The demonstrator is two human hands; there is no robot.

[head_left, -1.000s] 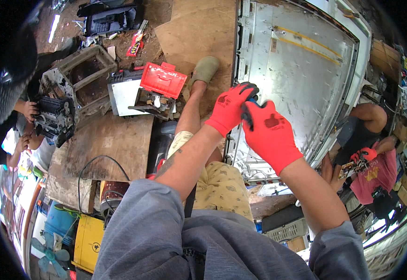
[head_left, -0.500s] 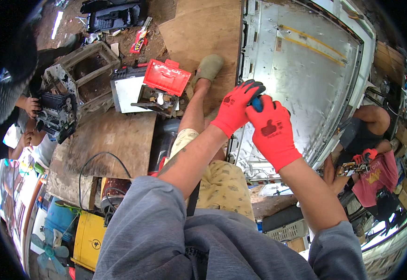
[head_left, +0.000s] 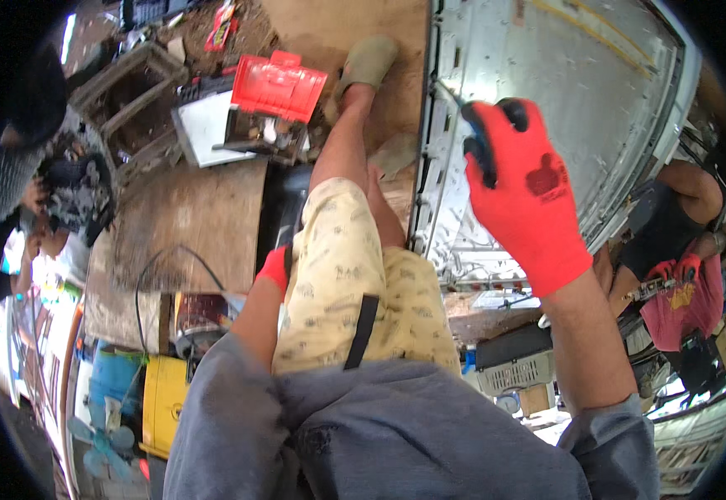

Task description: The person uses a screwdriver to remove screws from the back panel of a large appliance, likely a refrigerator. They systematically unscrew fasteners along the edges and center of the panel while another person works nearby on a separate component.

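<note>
My right hand (head_left: 523, 171), in a red work glove with black fingertips, is closed round the dark handle of a screwdriver (head_left: 453, 96). Its thin shaft points to the upper left, toward the slotted rim of a large silvery metal panel (head_left: 538, 83). Whether the tip touches the rim I cannot tell. Beside my thigh, in yellow patterned shorts (head_left: 338, 258), is my left hand (head_left: 274, 268) in a matching red glove. Its fingers are mostly hidden by the leg.
A red plastic lid (head_left: 279, 86) tilts above a parts box (head_left: 267, 133). A wooden board (head_left: 192, 225) lies left of my leg. One person at left handles a dark mechanism (head_left: 75, 187); another at right holds a circuit board (head_left: 653, 287). A yellow case (head_left: 163, 404) stands lower left.
My hands, together over the panel before, have separated. The left has dropped back beside my thigh. The right has moved with the screwdriver, whose shaft now shows. The view has shifted slightly.
</note>
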